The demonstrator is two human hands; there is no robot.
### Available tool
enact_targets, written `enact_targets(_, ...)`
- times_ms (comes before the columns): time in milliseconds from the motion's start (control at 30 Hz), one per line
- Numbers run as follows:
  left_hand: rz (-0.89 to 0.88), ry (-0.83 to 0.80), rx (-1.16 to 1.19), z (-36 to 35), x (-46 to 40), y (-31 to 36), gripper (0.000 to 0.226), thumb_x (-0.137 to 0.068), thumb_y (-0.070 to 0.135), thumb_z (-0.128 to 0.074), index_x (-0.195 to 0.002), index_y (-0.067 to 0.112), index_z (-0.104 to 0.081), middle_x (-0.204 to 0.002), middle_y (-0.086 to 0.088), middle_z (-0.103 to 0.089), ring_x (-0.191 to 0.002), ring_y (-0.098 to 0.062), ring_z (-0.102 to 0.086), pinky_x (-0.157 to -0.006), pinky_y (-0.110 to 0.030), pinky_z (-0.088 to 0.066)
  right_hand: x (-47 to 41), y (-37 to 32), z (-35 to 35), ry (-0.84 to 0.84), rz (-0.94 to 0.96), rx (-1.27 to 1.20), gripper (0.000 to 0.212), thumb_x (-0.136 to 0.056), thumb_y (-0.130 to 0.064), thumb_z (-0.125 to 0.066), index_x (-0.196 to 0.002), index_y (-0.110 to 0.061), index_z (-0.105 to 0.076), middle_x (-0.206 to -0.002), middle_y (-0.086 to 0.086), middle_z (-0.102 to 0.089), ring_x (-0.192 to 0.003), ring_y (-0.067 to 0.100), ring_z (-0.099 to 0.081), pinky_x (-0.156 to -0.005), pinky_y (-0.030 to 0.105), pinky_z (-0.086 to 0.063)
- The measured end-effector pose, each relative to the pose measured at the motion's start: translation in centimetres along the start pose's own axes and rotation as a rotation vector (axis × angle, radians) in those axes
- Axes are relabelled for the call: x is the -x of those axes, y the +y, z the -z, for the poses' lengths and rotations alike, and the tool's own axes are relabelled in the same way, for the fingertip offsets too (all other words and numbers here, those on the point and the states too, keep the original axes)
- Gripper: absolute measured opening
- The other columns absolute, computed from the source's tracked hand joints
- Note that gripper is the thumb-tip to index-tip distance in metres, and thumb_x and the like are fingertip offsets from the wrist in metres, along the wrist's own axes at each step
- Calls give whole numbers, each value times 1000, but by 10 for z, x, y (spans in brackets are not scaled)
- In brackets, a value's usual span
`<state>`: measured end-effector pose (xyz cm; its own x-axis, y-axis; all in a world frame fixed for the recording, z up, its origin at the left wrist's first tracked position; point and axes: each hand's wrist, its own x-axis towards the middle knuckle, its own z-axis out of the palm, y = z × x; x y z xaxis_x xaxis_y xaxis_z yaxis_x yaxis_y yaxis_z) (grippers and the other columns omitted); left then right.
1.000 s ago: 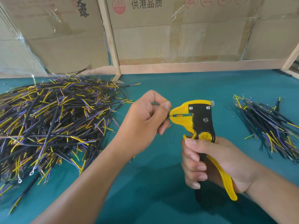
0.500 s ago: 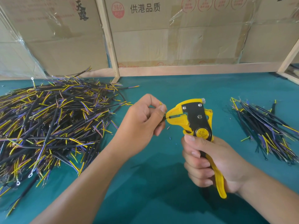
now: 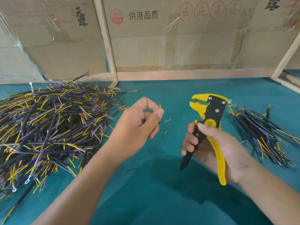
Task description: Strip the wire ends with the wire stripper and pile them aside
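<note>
Short black-sheathed wire with yellow and purple cores (image 3: 163, 121), pinched in left hand (image 3: 138, 127) | ends point right toward yellow-and-black wire stripper (image 3: 209, 117) | right hand (image 3: 215, 146) grips its handles.

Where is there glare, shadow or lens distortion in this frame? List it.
Head view: glare on the plastic film over the cardboard; soft shadow on the green table beneath the right hand; wide-angle bending of the wooden post; wire piles stay sharp.

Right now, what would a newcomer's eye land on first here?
The yellow-and-black wire stripper, gripped upright in the right hand at center right. Next, the big tangled wire heap at left on the teal table, then the left hand pinching a short wire.
</note>
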<state>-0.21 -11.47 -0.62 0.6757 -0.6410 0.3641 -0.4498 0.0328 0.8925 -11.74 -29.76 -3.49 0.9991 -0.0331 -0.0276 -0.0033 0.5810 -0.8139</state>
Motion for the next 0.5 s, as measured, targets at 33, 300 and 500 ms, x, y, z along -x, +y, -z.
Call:
enact_targets(33, -12, -16, -16, -1, 1, 0, 15, -94, 46, -53, -84, 36, -51, -50, 4, -52, -42, -14, -26, -42, -20, -26, 0, 1, 0, -14, -12, 13, 22, -81, -25, -73, -86, -5, -65, -72, 10, -44, -64, 27, -50, -68, 42, -53)
enact_targets(300, -35, -147, -129, -17, 7, -2, 13, -92, 44, -53, -88, 31, -53, -62, 7, -60, -57, -10, -48, -56, -21, -38, 4, 13, -7, -33, -18, 166, 21, -84, -29, -68, -88, -9, -73, -71, 9, -49, -66, 27, -53, -70, 40, -54)
enact_targets(500, -41, -221, -125, -21, 10, -1, 6, -92, 25, -58, -91, 30, -54, -68, 15, -62, -62, -14, -53, -60, -23, -42, 1, 17, -8, 41, 3, 147, 14, -86, -23, -68, -79, -10, -66, -69, 9, -49, -64, 27, -53, -68, 41, -54)
